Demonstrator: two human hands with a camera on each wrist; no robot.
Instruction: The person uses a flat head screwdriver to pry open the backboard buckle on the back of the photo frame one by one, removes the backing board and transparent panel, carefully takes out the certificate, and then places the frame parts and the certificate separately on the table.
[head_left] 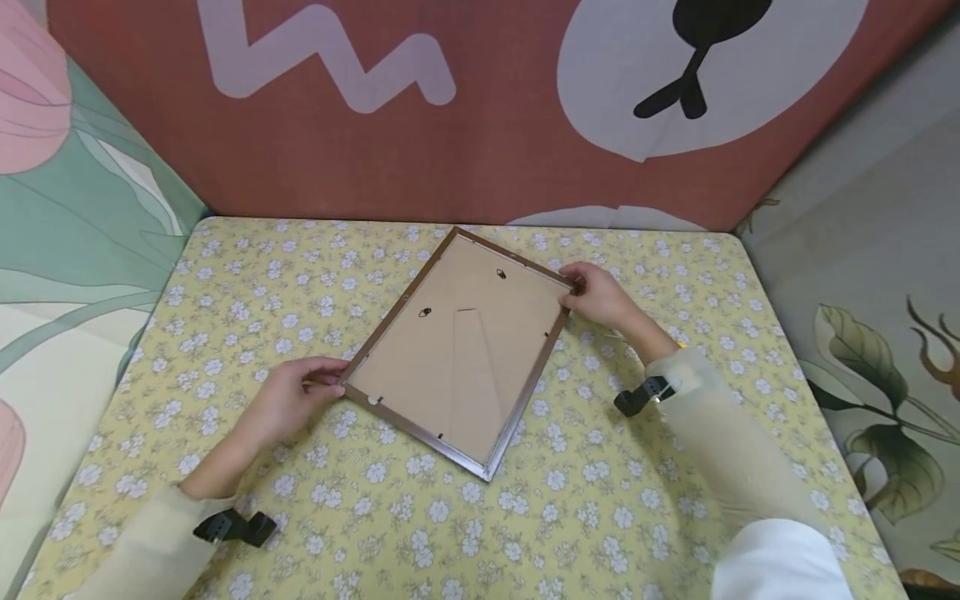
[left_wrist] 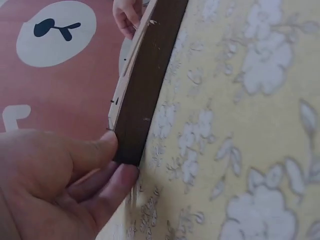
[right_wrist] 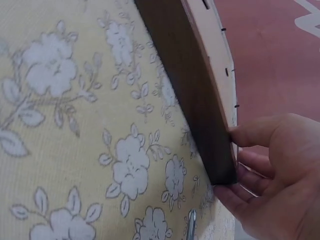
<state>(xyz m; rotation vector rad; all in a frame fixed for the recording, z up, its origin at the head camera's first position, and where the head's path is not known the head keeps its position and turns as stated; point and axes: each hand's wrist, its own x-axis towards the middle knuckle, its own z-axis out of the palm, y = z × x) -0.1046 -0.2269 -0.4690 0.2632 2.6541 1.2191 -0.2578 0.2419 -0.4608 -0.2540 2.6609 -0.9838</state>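
Observation:
A brown picture frame (head_left: 480, 367) is held back side up over the floral table, turned at an angle. Its beige backing shows two small hanging rings and the folded stand flap (head_left: 472, 375). At the left corner, my left hand (head_left: 288, 400) pinches the frame between thumb and fingers; in the left wrist view the thumb (left_wrist: 102, 147) lies along the upper edge of its dark side. My right hand (head_left: 600, 296) grips the opposite corner, farther from me. In the right wrist view, fingers curl under that corner of the frame (right_wrist: 200, 110).
A yellow floral cloth (head_left: 465, 533) covers the table. Under my right forearm lies a thin metal-shafted tool (right_wrist: 191, 227), partly hidden, with a bit of yellow beside the sleeve. A red printed panel (head_left: 495, 158) stands along the back, with patterned panels on both sides.

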